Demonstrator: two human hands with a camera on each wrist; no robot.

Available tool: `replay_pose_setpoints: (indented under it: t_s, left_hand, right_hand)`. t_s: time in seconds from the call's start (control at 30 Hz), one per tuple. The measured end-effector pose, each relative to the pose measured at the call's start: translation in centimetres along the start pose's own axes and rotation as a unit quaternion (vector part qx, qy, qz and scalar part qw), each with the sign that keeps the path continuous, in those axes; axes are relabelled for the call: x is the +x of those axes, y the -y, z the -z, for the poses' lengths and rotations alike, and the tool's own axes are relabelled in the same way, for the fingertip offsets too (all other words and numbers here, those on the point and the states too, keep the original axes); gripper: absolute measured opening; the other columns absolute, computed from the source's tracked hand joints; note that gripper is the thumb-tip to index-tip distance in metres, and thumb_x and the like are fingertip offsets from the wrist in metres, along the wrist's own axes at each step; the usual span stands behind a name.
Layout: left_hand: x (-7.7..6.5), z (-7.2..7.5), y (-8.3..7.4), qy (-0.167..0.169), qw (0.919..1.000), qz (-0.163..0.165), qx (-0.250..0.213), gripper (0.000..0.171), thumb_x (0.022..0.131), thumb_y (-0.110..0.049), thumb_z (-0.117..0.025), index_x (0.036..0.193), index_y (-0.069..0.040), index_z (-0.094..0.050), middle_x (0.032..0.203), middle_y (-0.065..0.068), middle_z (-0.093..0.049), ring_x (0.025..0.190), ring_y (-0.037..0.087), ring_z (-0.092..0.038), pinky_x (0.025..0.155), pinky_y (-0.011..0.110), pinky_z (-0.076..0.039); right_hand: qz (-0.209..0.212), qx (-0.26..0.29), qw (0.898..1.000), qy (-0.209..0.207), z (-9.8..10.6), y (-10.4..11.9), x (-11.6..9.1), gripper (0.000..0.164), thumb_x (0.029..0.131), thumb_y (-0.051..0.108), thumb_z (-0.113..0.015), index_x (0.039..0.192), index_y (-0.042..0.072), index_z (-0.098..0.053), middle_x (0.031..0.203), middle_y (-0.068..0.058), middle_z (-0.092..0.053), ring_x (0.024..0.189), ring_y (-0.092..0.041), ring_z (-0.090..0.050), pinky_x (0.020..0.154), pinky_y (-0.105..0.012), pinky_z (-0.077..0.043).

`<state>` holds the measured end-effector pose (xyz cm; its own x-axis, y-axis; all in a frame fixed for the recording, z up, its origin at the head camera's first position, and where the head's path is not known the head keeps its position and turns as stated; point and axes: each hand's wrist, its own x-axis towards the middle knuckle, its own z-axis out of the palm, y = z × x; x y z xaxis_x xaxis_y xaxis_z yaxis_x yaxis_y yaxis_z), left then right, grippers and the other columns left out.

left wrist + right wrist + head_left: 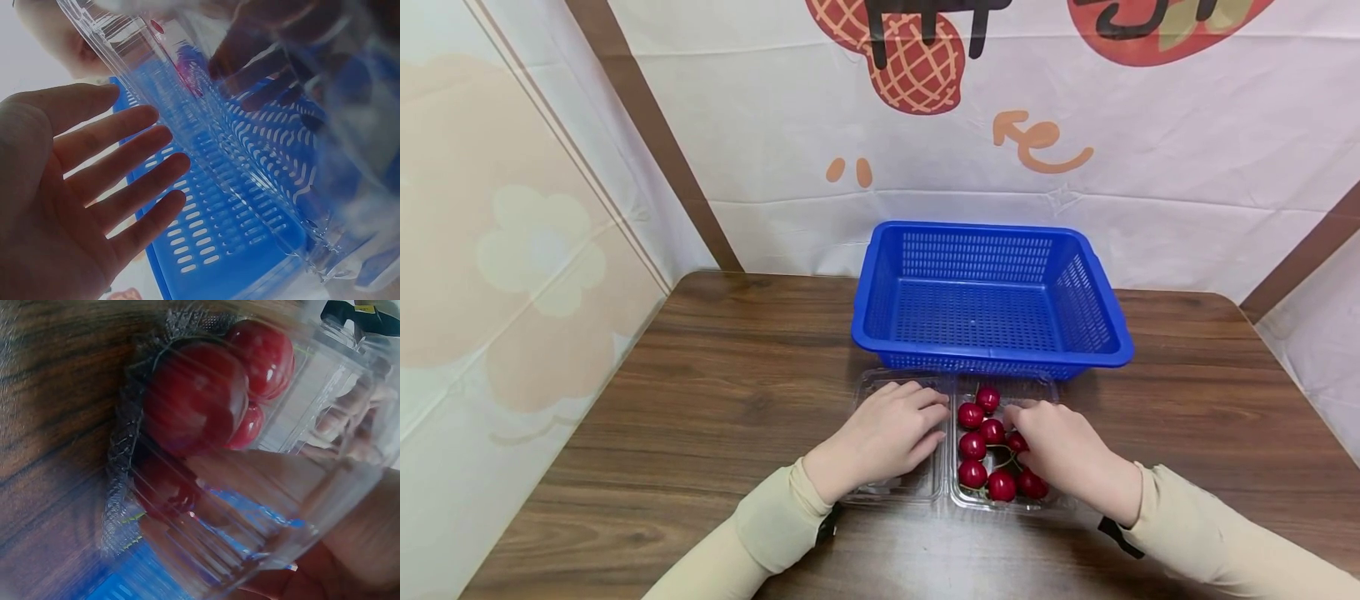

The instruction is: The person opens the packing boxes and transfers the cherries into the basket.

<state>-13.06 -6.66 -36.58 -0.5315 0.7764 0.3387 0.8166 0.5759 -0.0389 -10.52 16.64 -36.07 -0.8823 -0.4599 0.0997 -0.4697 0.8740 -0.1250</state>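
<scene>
A clear plastic clamshell box [945, 492] lies unfolded on the table. Several red cherries [972, 446], some with green stems, sit in its right half. My left hand [880, 433] is over the left half, the fingers extended and slightly spread in the left wrist view, with nothing held. At the right half, my right hand [1063, 442] reaches in over the right wall. Thumb and finger close around one cherry [162, 490] in the right wrist view, seen through the clear plastic. The hand partly hides the cherries on that side.
A blue perforated plastic basket [992, 357] stands right behind the clamshell, with no fruit seen inside. The wooden table [715, 417] stretches out to both sides. Behind it hangs a printed white cloth [775, 125].
</scene>
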Motion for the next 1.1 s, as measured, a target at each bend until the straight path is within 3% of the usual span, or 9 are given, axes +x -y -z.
replay_pose_setpoints:
  t_s: [0.3,1.1]
  left_hand:
    - [0.0,0.2,0.0,0.005,1.0000,0.001,-0.003,0.024,0.086,-0.030,-0.056,0.102,-0.016,-0.069,0.110,-0.002,-0.065,0.097,0.015,-0.056,0.076,0.031,-0.047]
    - [0.0,0.2,0.0,0.005,1.0000,-0.002,-0.004,0.024,0.086,-0.030,-0.057,0.102,-0.016,-0.069,0.110,-0.002,-0.065,0.097,0.015,-0.056,0.076,0.031,-0.047]
  right_hand:
    - [0.007,0.002,1.000,-0.006,-0.7,0.0,0.1,0.024,0.058,0.008,-0.075,0.069,0.012,-0.054,0.066,-0.002,-0.056,0.054,-0.025,-0.057,0.042,-0.038,-0.045]
    - [0.026,0.022,0.999,-0.042,-1.3,-0.1,-0.1,0.023,0.056,0.002,-0.073,0.068,0.010,-0.056,0.065,0.000,-0.051,0.057,-0.021,-0.056,0.047,-0.037,-0.047]
